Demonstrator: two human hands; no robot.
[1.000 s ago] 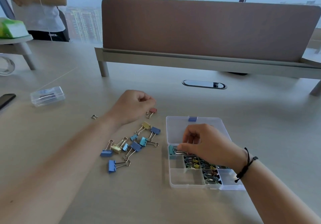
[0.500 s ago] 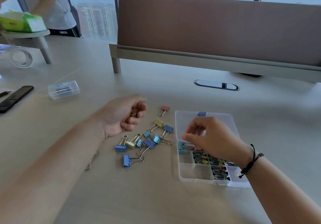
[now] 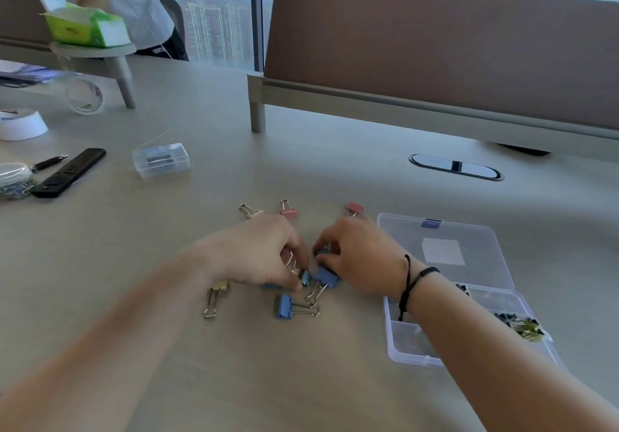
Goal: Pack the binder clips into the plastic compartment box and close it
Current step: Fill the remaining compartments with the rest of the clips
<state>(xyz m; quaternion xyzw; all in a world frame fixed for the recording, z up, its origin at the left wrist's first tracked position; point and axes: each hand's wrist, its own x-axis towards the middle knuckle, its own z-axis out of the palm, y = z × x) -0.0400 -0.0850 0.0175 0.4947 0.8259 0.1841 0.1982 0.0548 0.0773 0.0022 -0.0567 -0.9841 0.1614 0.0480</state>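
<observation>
Two bare hands meet over a scatter of binder clips [image 3: 294, 307] on a pale table [image 3: 301, 381]: the left hand [image 3: 264, 257] has its fingers curled, pinching a small teal clip [image 3: 305, 278], and the right hand [image 3: 360, 257] pinches a dark clip [image 3: 323, 251] just above a blue clip [image 3: 328, 277]. To the right, the clear plastic box [image 3: 402, 353] lies open with its lid [image 3: 469, 230] flat on the far side. Dark and yellow clips [image 3: 522, 326] fill some compartments, partly hidden by the right forearm.
</observation>
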